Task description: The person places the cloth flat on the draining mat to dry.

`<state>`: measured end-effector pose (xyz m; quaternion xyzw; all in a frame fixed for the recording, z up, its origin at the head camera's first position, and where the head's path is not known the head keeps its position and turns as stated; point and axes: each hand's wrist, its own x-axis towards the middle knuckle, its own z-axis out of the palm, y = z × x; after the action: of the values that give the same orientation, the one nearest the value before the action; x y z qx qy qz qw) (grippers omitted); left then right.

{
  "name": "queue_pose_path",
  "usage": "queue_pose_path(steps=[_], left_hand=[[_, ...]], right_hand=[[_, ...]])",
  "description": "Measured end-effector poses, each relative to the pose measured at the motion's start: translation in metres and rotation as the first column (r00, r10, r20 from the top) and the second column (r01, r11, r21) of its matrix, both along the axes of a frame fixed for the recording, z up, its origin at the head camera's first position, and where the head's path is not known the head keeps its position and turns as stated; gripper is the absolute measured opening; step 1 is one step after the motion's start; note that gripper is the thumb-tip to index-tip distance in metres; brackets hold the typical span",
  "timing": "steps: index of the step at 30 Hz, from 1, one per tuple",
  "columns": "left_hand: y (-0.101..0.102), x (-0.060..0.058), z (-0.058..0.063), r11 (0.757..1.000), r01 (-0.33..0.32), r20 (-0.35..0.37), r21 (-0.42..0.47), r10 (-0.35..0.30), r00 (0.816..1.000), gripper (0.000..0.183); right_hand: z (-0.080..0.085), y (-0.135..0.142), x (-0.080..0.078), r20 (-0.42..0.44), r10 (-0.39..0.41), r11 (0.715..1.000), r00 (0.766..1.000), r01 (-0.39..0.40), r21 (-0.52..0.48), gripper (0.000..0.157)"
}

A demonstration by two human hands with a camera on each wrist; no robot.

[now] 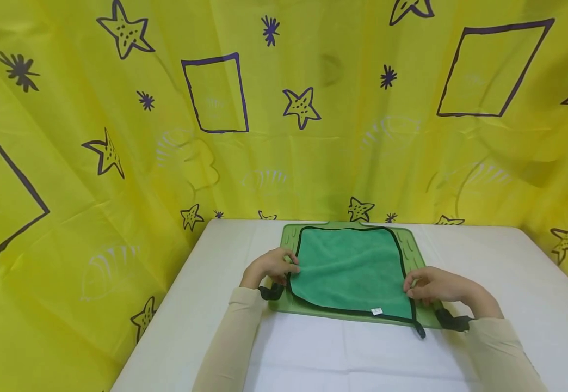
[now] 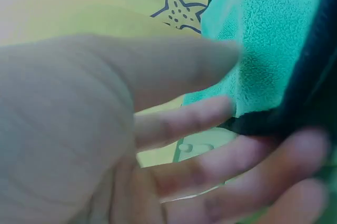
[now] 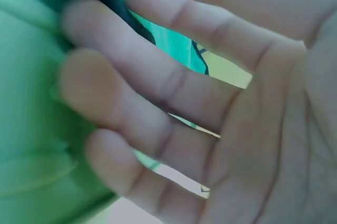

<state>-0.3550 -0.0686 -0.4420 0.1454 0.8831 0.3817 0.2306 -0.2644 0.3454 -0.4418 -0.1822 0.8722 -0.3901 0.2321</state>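
Observation:
A green towel [image 1: 352, 267] with a black border lies spread over a light-green board [image 1: 413, 253]. It has a small white tag and a black loop at its near right corner. My left hand [image 1: 275, 264] is at the towel's left edge. In the left wrist view its thumb [image 2: 184, 66] and fingers [image 2: 189, 124] stand apart, tips beside the towel's dark border. On the opposite edge is my right hand [image 1: 433, 284], fingertips at the border. Its fingers [image 3: 158, 76] extend loosely over the board in the right wrist view, fingertips slightly bent.
The board lies on a white-covered table [image 1: 303, 348], near its far edge. Behind and to the left hangs a yellow curtain [image 1: 333, 158] printed with stars and frames. A black strap [image 1: 452, 320] is around the right wrist, and another black strap [image 1: 271, 292] is around the left.

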Motion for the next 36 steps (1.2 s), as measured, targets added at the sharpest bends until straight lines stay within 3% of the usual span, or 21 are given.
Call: queue_pose_path(steps=[4,9,12,15,18,21,29,32,36], left_hand=[[0.003,-0.005,-0.004,0.998,-0.06,-0.141,-0.017,0.057,0.988,0.025],[0.008,-0.014,-0.01,0.987,-0.162,-0.292,-0.017,0.15,0.945,0.025],[0.013,-0.023,-0.013,0.976,-0.216,-0.335,-0.03,0.194,0.922,0.03],[0.02,-0.033,-0.015,0.968,-0.248,-0.347,-0.041,0.219,0.912,0.038],[0.026,-0.041,-0.014,0.965,-0.259,-0.337,-0.046,0.229,0.913,0.047],[0.03,-0.047,-0.011,0.964,-0.261,-0.323,-0.048,0.232,0.918,0.049],[0.034,-0.055,-0.008,0.969,-0.24,-0.299,-0.061,0.212,0.93,0.033],[0.032,-0.057,-0.009,0.977,-0.207,-0.296,-0.047,0.184,0.937,0.022],[0.026,-0.06,-0.006,0.991,-0.122,-0.337,-0.046,0.099,0.936,0.017]], right_hand=[[0.0,0.008,-0.003,-0.095,-0.062,0.998,0.994,0.063,0.009,0.02],[0.0,0.011,-0.01,-0.192,-0.186,0.981,0.964,0.192,0.01,0.024],[0.002,0.009,-0.019,-0.239,-0.224,0.972,0.945,0.235,0.018,0.027],[0.005,0.006,-0.033,-0.278,-0.242,0.964,0.93,0.262,0.038,0.03],[0.008,0.003,-0.047,-0.286,-0.259,0.958,0.923,0.283,0.046,0.036],[0.009,0.001,-0.061,-0.25,-0.269,0.957,0.93,0.287,0.037,0.043],[0.002,-0.013,-0.085,-0.156,-0.231,0.972,0.96,0.235,0.007,0.052],[0.001,-0.018,-0.088,-0.161,-0.231,0.971,0.959,0.239,0.031,0.052],[0.003,-0.021,-0.089,-0.181,-0.242,0.965,0.953,0.256,0.054,0.05]])
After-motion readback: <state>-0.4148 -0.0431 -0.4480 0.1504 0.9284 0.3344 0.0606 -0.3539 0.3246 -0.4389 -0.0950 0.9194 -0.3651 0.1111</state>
